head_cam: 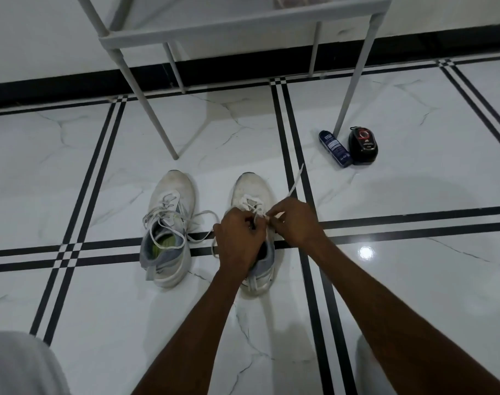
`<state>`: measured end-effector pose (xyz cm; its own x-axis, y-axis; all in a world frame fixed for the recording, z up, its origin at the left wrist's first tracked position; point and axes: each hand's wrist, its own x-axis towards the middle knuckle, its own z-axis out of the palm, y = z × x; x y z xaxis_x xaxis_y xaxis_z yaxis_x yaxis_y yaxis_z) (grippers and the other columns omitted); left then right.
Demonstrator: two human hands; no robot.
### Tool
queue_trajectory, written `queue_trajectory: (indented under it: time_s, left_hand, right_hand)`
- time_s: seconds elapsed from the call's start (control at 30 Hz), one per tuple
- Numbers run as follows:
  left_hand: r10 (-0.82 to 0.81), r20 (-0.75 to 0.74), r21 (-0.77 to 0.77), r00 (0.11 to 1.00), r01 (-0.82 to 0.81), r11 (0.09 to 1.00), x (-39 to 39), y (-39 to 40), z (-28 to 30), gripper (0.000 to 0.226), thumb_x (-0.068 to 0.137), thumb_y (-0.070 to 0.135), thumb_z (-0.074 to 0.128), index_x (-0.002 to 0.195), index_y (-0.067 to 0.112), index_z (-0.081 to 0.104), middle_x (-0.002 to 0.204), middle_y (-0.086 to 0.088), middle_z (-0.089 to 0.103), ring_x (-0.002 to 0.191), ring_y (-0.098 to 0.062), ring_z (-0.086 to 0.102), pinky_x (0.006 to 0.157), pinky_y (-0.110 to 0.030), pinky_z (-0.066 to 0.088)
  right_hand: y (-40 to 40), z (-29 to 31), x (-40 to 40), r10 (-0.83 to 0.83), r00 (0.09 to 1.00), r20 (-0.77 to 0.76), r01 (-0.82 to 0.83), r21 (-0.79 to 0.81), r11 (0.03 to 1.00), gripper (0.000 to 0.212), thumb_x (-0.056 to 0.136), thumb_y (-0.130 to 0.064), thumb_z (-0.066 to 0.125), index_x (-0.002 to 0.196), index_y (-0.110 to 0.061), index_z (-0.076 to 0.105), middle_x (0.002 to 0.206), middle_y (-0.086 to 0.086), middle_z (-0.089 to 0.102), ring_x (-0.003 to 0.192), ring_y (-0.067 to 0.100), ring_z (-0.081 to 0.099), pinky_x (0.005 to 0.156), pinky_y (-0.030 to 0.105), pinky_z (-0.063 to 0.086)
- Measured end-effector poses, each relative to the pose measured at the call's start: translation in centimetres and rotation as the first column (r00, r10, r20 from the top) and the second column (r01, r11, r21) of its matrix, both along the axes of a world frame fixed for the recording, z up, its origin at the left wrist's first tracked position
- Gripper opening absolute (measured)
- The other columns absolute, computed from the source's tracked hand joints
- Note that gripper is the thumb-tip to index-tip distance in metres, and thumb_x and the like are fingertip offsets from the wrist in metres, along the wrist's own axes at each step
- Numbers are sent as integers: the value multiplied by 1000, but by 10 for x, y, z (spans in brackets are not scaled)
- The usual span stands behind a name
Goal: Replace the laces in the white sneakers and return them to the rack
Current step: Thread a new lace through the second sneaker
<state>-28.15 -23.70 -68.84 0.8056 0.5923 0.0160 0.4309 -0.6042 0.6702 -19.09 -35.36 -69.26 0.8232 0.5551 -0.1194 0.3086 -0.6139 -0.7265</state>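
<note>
Two white sneakers are set side by side on the marble-patterned floor (385, 295), toes pointed toward the rack (243, 32), whose white legs stand just beyond them. Both hands are brought together over the right sneaker (250, 195), above its tongue and upper eyelets.

The left hand (239, 240) is held with its fingers curled tightly inward, and a white lace (293, 186) is gripped at the knuckles near the shoe's throat; the exact pinch is hidden behind the back of the hand. The right hand (296, 220) is closed narrowly, thumb against forefinger, and the same lace is pinched just beside the left hand's fingers. From this pinch one free end is drawn up and away to the right, its tip lying over a black floor stripe. A second strand is seen hanging down by the left wrist, beside the shoe's collar.

The left sneaker (169, 226) is untouched, well apart from both hands; its lace is threaded loosely, with slack loops spilled over the open collar and onto the floor between the shoes.

Near the rack's right front leg, a dark blue bottle (335, 148) and a black polish container (363, 145) are stood close together.
</note>
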Motion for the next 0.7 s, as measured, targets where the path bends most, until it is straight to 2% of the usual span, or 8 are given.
queue_trajectory:
  time_s: [0.1,0.17,0.23,0.27,0.37,0.47,0.57,0.7]
  left_hand:
    - [-13,22,18,1000,13,1000,-3,1,-2,29,85,36,57,68,16,68,68,4,63,69,-19,59,74,-44,51]
    - [-15,29,17,999,14,1000,-2,0,-1,29,85,36,56,68,16,68,68,4,63,68,-19,60,75,-43,50]
    - [-16,8,28,1000,16,999,-2,2,-4,32,86,39,52,66,18,67,66,5,61,67,-18,58,75,-44,50]
    - [-16,-2,30,1000,16,999,-2,2,-4,34,86,40,50,63,19,64,64,6,60,66,-17,57,74,-44,50]
    - [-12,-11,35,1000,13,999,-2,2,-4,35,85,42,48,59,21,57,60,6,55,63,-16,55,72,-44,50]
    - [-19,-2,41,1000,19,999,-3,2,-3,36,86,42,48,60,20,60,63,6,57,66,-17,55,73,-44,50]
    - [-13,-2,30,1000,13,999,-3,2,-3,37,86,45,49,69,19,70,70,6,64,71,-19,60,77,-45,50]
    - [30,-13,6,999,-30,1000,-5,5,-3,35,83,43,49,67,19,68,68,5,62,70,-21,59,76,-45,50]
  right_hand:
    - [-1,3,4,-231,953,193,220,77,972,17,92,-13,61,87,-7,76,89,6,72,80,17,65,81,39,55]
    - [-17,20,30,-698,681,221,591,397,703,13,94,-8,56,94,-4,68,101,8,64,90,17,62,84,36,55]
    - [-38,44,53,-892,406,196,679,589,439,13,94,-5,53,100,-2,64,113,15,56,100,19,59,88,24,53]
    - [-44,53,61,-907,364,210,685,599,414,15,94,-4,52,103,-2,64,117,16,53,104,18,57,90,20,51]
    - [-35,48,60,-712,643,281,593,406,695,28,92,-9,59,119,-9,63,128,14,53,120,25,52,103,26,45]
    - [-9,22,31,-185,947,264,158,120,980,23,89,-19,69,111,-12,73,114,10,68,111,24,61,106,41,38]
    - [3,0,8,29,992,121,-24,-38,999,14,88,-19,70,83,-10,79,86,8,74,85,20,69,81,36,53]
    - [-26,-10,18,-296,930,220,314,-54,948,16,94,-5,61,85,5,70,77,11,61,78,12,66,70,17,45]
